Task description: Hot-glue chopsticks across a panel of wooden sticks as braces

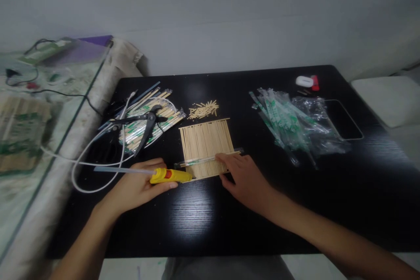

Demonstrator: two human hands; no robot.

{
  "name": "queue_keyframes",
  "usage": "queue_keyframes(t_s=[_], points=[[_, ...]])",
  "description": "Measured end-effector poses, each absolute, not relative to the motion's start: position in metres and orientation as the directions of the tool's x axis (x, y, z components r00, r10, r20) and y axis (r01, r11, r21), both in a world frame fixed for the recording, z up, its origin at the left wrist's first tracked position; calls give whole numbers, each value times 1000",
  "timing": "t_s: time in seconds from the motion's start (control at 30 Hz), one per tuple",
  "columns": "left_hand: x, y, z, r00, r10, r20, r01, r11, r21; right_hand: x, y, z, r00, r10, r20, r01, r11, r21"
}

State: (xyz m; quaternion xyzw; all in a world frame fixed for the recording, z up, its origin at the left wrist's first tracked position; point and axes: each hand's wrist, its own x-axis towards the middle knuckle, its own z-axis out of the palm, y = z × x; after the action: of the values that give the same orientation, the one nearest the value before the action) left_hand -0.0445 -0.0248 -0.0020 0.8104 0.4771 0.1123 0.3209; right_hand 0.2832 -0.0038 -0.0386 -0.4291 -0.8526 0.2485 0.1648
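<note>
One black metal hand cutter (150, 123) lies on a heap of plastic-wrapped wooden chopsticks (131, 136) beyond the fingers of the left hand (138, 187), which curl around a yellow plastic glue gun (170, 176), its nozzle just beside the near left corner of a flat, square panel of pale wooden sticks (207, 140). That panel lies between both hands' fingers, a plastic-wrapped stick (200, 160) across it under the fingertips of the right hand (246, 179), whether pinched or merely pressed I cannot tell; crumpled clear-and-green plastic wrappers (282, 116) lie farther right of those fingers.
</note>
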Motion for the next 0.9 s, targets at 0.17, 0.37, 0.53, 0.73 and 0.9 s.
queue_keyframes(t_s=[0.17, 0.37, 0.53, 0.73, 0.9], points=[[-46, -25, -3, 498, 853, -159, 711, -297, 637, 283, -4, -38, -577, 814, 63, 651, 505, -567], [-48, -28, 0, 494, 857, -146, 715, -305, 630, 283, -4, -38, -577, 813, 77, 651, 515, -558], [-52, -29, 0, 490, 865, -105, 724, -337, 602, 283, -4, -40, -579, 811, 81, 650, 519, -555], [-56, -31, 0, 497, 863, -91, 720, -351, 599, 284, -5, -42, -581, 807, 109, 634, 533, -560], [-56, -33, 1, 477, 875, -88, 716, -328, 616, 283, -4, -41, -583, 807, 93, 641, 527, -558]])
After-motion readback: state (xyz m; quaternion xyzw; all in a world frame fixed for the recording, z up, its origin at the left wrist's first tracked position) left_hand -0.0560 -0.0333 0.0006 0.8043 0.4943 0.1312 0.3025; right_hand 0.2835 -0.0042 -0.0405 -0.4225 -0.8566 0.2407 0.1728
